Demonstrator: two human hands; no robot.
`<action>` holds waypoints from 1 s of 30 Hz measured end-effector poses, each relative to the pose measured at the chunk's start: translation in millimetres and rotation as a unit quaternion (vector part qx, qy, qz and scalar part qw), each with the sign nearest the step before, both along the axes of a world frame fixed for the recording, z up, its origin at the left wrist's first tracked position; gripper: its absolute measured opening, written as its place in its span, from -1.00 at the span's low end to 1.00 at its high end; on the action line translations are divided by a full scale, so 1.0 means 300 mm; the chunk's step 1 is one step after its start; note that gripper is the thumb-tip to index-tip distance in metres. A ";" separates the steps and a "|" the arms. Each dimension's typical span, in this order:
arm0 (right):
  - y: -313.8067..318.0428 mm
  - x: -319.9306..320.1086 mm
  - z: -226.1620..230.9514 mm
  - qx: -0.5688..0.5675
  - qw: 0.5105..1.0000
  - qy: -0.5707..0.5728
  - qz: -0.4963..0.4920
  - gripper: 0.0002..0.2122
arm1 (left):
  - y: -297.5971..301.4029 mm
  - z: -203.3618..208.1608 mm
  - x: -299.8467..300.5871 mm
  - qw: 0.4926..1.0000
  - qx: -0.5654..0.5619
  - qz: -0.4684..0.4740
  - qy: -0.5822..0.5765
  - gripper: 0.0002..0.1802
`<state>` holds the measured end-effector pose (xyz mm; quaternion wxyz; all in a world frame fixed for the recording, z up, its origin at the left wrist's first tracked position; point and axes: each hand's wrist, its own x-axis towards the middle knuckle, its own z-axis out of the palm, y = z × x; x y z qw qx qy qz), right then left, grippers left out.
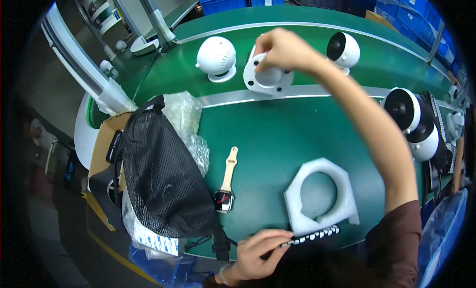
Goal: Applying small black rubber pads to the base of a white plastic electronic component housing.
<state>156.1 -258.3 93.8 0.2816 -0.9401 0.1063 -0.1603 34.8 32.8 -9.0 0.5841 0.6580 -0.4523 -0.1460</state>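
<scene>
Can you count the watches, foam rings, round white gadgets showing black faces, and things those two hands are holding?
Watch: 1
Foam ring: 1
Round white gadgets showing black faces: 3
Held things: 2 (white part in right hand, black-and-white strip in left hand)
Total: 7

Right hand (285,47) blurred, hides part of white base (265,84). Left hand (258,254) covers near end of black strip (317,235). Blue crates (221,2) cut off at top.

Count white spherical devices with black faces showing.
3: one black-faced white spherical device at upper right, an upper device and overlapping lower device farther right. Others may be hidden.
</scene>
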 end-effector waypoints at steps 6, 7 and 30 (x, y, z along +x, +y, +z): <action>-0.284 0.068 -0.278 -0.265 0.956 -0.108 -0.064 -0.83 | 0.015 -0.029 0.011 0.999 -0.018 -0.027 -0.022 -0.82; -0.342 0.034 -0.287 -0.295 0.948 -0.110 -0.052 -0.82 | -0.008 0.039 0.014 0.999 -0.008 -0.023 -0.034 -0.90; -0.056 0.265 -0.412 -0.249 0.962 -0.010 0.106 -0.62 | 0.005 0.000 0.041 0.995 0.026 -0.094 -0.005 -0.85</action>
